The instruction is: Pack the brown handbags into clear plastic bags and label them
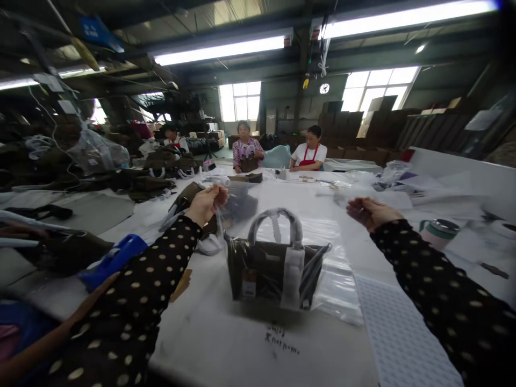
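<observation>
A dark olive handbag (pixel 262 269) stands upright on the white table in front of me, inside a clear plastic bag (pixel 341 285). Its two arched handles (pixel 296 226) are wrapped in pale film, a white strip runs down its front, and a small tag (pixel 249 284) hangs at its left. My left hand (pixel 207 205) is closed in a pinch on the upper left edge of the plastic bag. To the upper right, my right hand (pixel 373 212) is closed too, its fingertips at the bag's other upper edge; the thin film there is blurred.
White bubbled sheeting (pixel 403 333) lies at the right, near a lidded cup (pixel 439 232). At left are a blue object (pixel 115 260), a neighbour's arm (pixel 60 338) and dark bags (pixel 149 185). Two seated people (pixel 248 150) face me across the table (pixel 209 328).
</observation>
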Motion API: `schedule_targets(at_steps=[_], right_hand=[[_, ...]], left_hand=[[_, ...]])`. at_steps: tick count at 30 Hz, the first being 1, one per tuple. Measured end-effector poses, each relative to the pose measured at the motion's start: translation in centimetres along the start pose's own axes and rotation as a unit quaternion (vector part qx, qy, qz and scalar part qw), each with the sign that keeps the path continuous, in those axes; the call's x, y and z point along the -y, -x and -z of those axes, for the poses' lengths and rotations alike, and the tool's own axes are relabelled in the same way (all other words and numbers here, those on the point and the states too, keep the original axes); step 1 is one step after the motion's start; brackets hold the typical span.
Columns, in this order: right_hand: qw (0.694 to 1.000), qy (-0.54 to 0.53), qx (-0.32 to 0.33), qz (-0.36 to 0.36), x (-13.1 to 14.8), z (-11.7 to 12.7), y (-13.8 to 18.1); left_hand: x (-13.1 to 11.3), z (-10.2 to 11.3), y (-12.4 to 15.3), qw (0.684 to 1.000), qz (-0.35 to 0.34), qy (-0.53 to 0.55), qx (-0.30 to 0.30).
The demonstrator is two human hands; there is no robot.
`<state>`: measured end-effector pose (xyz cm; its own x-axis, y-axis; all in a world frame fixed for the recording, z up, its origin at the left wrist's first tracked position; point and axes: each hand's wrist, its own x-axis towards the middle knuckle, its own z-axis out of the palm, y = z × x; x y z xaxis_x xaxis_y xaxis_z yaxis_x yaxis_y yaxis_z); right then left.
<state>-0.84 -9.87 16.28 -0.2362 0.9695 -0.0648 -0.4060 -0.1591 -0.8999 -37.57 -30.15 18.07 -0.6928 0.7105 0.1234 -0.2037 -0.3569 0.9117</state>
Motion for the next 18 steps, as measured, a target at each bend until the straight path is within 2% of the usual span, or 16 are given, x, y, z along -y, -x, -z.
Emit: schedule_targets(at_steps=[2,3,5,7,10,12,14,16,18], right_hand=[[0.999,-0.005,0.022,0.040,2.2,-0.1,-0.6],[0.997,-0.003,0.037,0.073,2.9,0.7,-0.3],[0.986,0.035,0.095,0.136,3.1,3.5,1.0],[0.967,0.109,0.167,0.160,1.1,7.7,2.7],[0.942,0.218,0.233,0.102,-5.8,14.5,5.2],[0.934,0.263,0.238,0.050,-11.2,18.5,6.9],[0.922,0.299,0.245,-0.005,-15.5,21.6,9.1],[0.897,0.346,0.266,-0.065,-17.3,23.3,11.7],[0.863,0.416,0.276,-0.079,-16.9,23.4,14.4]], left_hand=[[-1.2,0.0,0.1,0.999,-0.017,0.013,0.030],[-1.8,0.3,0.8,0.998,-0.028,0.019,0.053],[-2.0,1.6,3.1,0.994,-0.047,0.026,0.098],[-0.8,3.7,6.1,0.990,-0.037,0.006,0.133],[4.0,7.3,11.0,0.979,0.049,-0.060,0.190],[8.2,9.4,14.0,0.969,0.106,-0.086,0.207],[12.0,11.2,16.7,0.948,0.163,-0.136,0.237],[14.8,12.6,19.0,0.911,0.204,-0.205,0.292],[16.2,13.9,20.6,0.877,0.201,-0.262,0.350]])
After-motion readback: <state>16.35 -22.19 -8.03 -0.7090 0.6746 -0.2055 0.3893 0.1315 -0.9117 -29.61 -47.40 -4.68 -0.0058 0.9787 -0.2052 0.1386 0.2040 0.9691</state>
